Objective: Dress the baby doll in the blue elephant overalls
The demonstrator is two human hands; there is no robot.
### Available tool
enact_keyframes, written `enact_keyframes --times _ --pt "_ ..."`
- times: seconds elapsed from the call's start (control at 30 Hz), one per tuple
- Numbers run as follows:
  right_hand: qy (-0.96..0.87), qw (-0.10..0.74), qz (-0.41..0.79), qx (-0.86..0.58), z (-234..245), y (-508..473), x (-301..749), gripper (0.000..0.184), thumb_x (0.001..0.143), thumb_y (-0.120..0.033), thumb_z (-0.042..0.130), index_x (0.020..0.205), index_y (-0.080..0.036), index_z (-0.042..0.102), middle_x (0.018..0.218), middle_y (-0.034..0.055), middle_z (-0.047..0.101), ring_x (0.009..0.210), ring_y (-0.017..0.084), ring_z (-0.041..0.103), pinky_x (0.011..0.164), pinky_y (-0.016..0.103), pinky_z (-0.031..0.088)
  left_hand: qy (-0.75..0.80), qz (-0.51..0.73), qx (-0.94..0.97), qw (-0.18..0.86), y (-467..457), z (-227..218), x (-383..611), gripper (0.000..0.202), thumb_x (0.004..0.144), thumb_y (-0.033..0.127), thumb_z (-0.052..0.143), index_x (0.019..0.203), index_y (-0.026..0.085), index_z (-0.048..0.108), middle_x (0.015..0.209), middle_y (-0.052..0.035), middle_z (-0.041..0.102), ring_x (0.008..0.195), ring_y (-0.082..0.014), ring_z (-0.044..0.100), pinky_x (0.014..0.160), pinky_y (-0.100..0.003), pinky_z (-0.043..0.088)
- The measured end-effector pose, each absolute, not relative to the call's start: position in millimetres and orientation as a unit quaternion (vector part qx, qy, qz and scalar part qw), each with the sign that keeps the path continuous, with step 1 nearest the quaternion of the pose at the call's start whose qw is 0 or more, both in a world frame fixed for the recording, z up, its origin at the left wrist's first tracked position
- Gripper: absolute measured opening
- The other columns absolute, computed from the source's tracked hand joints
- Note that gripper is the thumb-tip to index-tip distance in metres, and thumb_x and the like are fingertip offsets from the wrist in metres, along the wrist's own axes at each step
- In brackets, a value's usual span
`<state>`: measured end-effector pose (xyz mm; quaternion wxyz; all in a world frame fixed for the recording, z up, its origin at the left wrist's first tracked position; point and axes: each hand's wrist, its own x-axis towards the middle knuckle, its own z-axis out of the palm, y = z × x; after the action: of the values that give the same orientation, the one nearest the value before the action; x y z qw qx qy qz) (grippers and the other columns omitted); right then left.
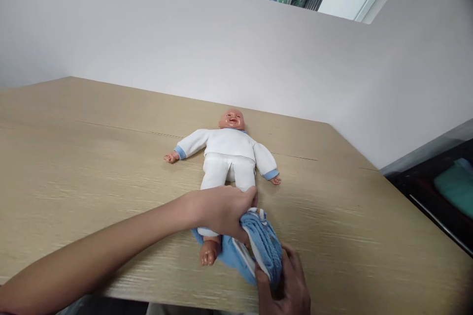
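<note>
Currently my right hand is clamped on a bunched blue garment, thumb on its left side and fingers around its right, at the near end of the doll. My left hand reaches in from the left across the doll's legs and bends over the one on the right, against the garment's far edge; I cannot tell whether its fingers close on leg or cloth. The doll lies face up on the wooden table, head far and feet near, arms spread, in a white top and white trousers. One bare foot shows on the left, with blue cloth passing under that leg. The other foot is hidden. Beyond the table's far edge stands a pale wall.
</note>
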<state>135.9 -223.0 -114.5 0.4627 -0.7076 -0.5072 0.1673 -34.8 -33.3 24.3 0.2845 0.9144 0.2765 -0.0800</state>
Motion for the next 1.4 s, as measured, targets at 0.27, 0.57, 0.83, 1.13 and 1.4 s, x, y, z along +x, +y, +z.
enact_keyframes --times 0.27,0.57,0.83,1.13,1.4 --pt "-0.488 0.437 0.246 -0.714 -126.0 -221.4 147.3 0.062 0.085 -0.043 0.073 0.141 -0.018 0.066 0.141 0.0205 0.069 0.134 0.046 0.062 0.122 0.055 0.045 0.284 -0.057 0.937 0.198 -49.0 21.5 -36.4 0.061 0.081 0.055 0.081 0.125 0.018 0.062 0.109 -0.014 0.075 0.101 -0.0361 0.071 0.08 -0.041 0.054" --pt "-0.444 0.43 0.401 -0.675 -111.0 -210.1 144.2 0.064 0.094 -0.046 0.06 0.15 -0.015 0.065 0.152 0.0156 0.067 0.147 0.036 0.057 0.127 0.045 0.043 0.293 -0.047 0.943 0.15 -52.7 28.9 -42.1 0.058 0.081 0.054 0.08 0.128 0.023 0.064 0.109 -0.0102 0.071 0.099 -0.0354 0.069 0.09 -0.046 0.053" --pt "-0.408 0.458 0.481 -0.626 -120.4 -199.6 149.5 0.065 0.094 -0.046 0.067 0.154 -0.022 0.062 0.161 0.0107 0.06 0.155 0.034 0.049 0.129 0.047 0.041 0.279 -0.104 0.923 0.242 -38.2 36.6 -47.9 0.061 0.082 0.05 0.078 0.133 0.024 0.057 0.111 -0.0081 0.071 0.101 -0.0335 0.07 0.076 -0.036 0.047" --pt "-0.349 0.523 0.482 -0.61 -115.7 -184.0 145.6 0.06 0.085 -0.044 0.077 0.138 -0.016 0.072 0.137 0.0139 0.077 0.127 0.039 0.072 0.105 0.045 0.062 0.195 -0.027 0.858 0.474 -7.7 25.0 -52.6 0.069 0.071 0.025 0.085 0.13 0.028 0.047 0.112 -0.0009 0.068 0.104 -0.0272 0.068 0.09 -0.035 0.05" --pt "-0.401 0.499 0.517 -0.568 -114.6 -176.8 156.4 0.063 0.075 -0.024 0.086 0.136 -0.024 0.071 0.128 0.0109 0.081 0.118 0.035 0.077 0.103 0.047 0.064 0.173 0.003 0.826 0.536 -5.1 19.4 -49.1 0.068 0.069 0.022 0.086 0.119 0.027 0.04 0.115 -0.0008 0.06 0.108 -0.025 0.061 0.093 -0.034 0.049"
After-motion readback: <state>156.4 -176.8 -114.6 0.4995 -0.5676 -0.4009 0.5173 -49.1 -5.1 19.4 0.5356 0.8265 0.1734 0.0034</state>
